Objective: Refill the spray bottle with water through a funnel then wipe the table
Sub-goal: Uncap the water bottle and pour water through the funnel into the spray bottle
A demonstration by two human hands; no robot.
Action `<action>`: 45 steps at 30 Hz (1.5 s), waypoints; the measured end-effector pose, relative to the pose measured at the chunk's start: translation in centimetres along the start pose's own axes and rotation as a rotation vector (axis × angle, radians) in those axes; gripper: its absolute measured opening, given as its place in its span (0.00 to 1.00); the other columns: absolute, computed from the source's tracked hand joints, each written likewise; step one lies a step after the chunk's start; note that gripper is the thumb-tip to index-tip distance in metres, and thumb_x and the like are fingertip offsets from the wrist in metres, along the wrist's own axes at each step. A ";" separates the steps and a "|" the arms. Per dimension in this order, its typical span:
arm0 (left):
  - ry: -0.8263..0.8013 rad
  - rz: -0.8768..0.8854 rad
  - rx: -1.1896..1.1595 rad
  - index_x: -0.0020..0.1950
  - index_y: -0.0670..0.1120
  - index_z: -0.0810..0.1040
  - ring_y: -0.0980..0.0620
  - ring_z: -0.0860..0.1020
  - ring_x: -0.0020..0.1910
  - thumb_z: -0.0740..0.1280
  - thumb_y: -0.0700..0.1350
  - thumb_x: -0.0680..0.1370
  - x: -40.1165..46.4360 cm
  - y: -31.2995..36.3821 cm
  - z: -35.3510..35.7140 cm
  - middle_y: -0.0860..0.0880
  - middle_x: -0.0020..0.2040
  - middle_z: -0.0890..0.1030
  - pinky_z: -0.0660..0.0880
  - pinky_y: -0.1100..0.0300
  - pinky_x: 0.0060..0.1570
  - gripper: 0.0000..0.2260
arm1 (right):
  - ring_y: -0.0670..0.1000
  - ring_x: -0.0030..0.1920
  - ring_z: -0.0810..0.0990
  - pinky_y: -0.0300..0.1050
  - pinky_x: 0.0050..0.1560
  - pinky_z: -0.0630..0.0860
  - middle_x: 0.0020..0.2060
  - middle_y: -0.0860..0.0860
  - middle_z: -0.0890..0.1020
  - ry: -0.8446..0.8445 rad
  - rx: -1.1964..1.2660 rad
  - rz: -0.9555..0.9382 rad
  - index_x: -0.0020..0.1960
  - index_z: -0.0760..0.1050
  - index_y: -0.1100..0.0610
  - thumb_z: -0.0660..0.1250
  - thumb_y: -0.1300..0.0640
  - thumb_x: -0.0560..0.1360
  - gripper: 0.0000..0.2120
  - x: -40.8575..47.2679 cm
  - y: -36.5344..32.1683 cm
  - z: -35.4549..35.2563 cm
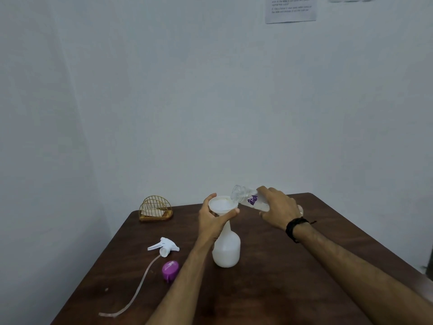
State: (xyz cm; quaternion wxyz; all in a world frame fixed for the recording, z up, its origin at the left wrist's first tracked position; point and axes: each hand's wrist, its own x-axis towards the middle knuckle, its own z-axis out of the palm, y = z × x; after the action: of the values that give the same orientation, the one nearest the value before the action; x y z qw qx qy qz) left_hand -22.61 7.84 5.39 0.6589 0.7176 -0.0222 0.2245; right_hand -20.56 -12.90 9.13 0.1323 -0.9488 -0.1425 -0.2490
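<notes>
Head cam showed the white spray bottle [226, 250] standing mid-tabletop [269, 289] with a funnel [221, 205] in its neck. Left hand [214, 221] had its fingers wrapped around the funnel, right hand [277, 211] gripped a clear water bottle [248, 199] tipped over the funnel's rim. Sprayer head [164, 247] and purple cap [170, 269] lay off to the left.

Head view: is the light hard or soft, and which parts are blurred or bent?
Head view: soft, dim, bluish light, no glare; faint shadows on the table. The paper notice is too blurred to read. The wide lens bends the table's edges. The funnel and spray bottle are slightly soft.
</notes>
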 end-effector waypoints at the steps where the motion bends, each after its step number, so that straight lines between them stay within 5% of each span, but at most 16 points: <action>1: 0.001 -0.002 0.000 0.71 0.48 0.71 0.56 0.76 0.57 0.83 0.46 0.64 0.0 0.1 0.0 0.53 0.60 0.76 0.75 0.69 0.47 0.39 | 0.54 0.51 0.78 0.46 0.41 0.69 0.50 0.49 0.78 0.007 -0.018 -0.009 0.65 0.68 0.49 0.69 0.55 0.71 0.25 0.1 0.0 -0.1; 30: -0.001 -0.007 0.014 0.71 0.49 0.71 0.51 0.74 0.62 0.84 0.46 0.63 0.0 0.1 0.0 0.51 0.63 0.76 0.75 0.64 0.53 0.40 | 0.53 0.52 0.78 0.45 0.44 0.73 0.53 0.49 0.79 0.064 -0.052 -0.074 0.68 0.70 0.49 0.69 0.64 0.69 0.28 1.9 0.0 -1.9; 38: 0.000 -0.011 0.008 0.70 0.49 0.71 0.53 0.74 0.59 0.84 0.45 0.63 -0.1 0.2 0.0 0.53 0.60 0.75 0.72 0.72 0.46 0.38 | 0.53 0.52 0.78 0.42 0.41 0.66 0.54 0.50 0.79 0.087 -0.088 -0.089 0.67 0.71 0.48 0.68 0.65 0.70 0.28 2.2 0.0 -2.5; 45: 0.004 -0.018 0.010 0.71 0.49 0.71 0.52 0.74 0.62 0.84 0.47 0.63 0.0 0.1 0.1 0.52 0.62 0.75 0.73 0.68 0.50 0.40 | 0.53 0.52 0.78 0.43 0.41 0.67 0.54 0.50 0.80 0.110 -0.120 -0.101 0.66 0.71 0.48 0.67 0.66 0.70 0.27 2.2 -0.1 -2.9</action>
State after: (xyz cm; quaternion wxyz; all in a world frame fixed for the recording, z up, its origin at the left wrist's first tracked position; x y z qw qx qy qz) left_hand -22.62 7.71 5.43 0.6575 0.7205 -0.0134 0.2199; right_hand -20.02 -13.31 12.67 0.0700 -0.9315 -0.1673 -0.3153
